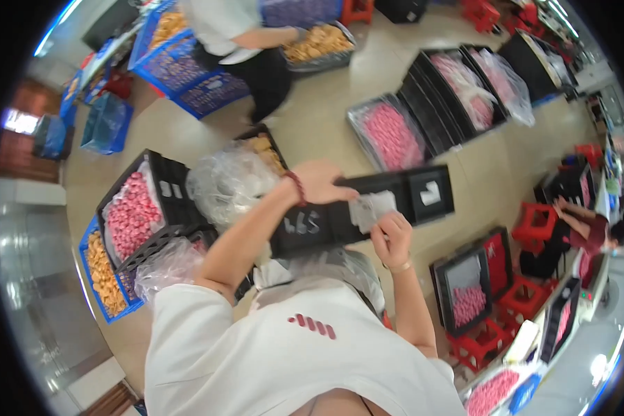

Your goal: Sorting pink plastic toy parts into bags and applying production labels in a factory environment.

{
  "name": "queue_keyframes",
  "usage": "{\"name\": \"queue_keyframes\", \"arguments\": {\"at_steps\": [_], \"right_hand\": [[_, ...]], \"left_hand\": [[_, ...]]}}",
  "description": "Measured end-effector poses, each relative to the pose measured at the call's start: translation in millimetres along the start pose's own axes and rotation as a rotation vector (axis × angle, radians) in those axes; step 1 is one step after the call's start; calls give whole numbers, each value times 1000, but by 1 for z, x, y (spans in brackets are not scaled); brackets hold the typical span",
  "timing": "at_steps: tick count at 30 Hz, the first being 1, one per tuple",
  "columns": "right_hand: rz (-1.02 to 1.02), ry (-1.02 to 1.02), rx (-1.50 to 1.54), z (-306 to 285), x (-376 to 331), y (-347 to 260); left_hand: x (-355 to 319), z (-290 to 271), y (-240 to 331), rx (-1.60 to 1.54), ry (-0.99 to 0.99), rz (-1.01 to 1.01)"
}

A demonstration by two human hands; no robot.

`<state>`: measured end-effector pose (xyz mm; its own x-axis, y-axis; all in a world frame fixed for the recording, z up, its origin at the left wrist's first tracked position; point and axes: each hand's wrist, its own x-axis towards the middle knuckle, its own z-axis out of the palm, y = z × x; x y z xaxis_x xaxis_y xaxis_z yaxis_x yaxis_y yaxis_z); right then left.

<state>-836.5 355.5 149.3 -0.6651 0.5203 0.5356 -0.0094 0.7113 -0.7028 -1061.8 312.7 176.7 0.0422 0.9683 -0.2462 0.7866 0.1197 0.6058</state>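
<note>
My right hand (394, 236) is closed, thumb and fingers pinching the lower right part of a whitish paper slip (371, 210). The slip lies against the side of a long black crate (336, 223) in front of me, which carries white handwritten marks. Over the crate's upper edge reaches my left hand (317, 182), a dark red bead bracelet on its wrist. Its fingers are stretched out and somewhat blurred, and its thumb points to the slip's left edge; whether it touches is unclear. A second pale label (430, 194) sits farther right on the crate.
Clear plastic bags (232, 184) bulge left of the crate. A stacked black crate of pink pieces (133, 216) stands at left over a blue crate (102, 274). Ahead are another pink-filled crate (390, 135) and a person (229, 41) near blue crates. Red stools (534, 225) are at right.
</note>
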Motion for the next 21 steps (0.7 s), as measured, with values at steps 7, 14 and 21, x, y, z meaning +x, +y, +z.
{"name": "queue_keyframes", "arguments": {"at_steps": [7,14,21], "right_hand": [[45,-7,-26,1,-15,3],[33,1,47,6,-6,-14],[7,285,104,-10,-1,-19]], "left_hand": [[8,5,14,9,-99,-108],[11,8,14,54,-132,-125],[23,49,-14,-26,-29,-52]]}}
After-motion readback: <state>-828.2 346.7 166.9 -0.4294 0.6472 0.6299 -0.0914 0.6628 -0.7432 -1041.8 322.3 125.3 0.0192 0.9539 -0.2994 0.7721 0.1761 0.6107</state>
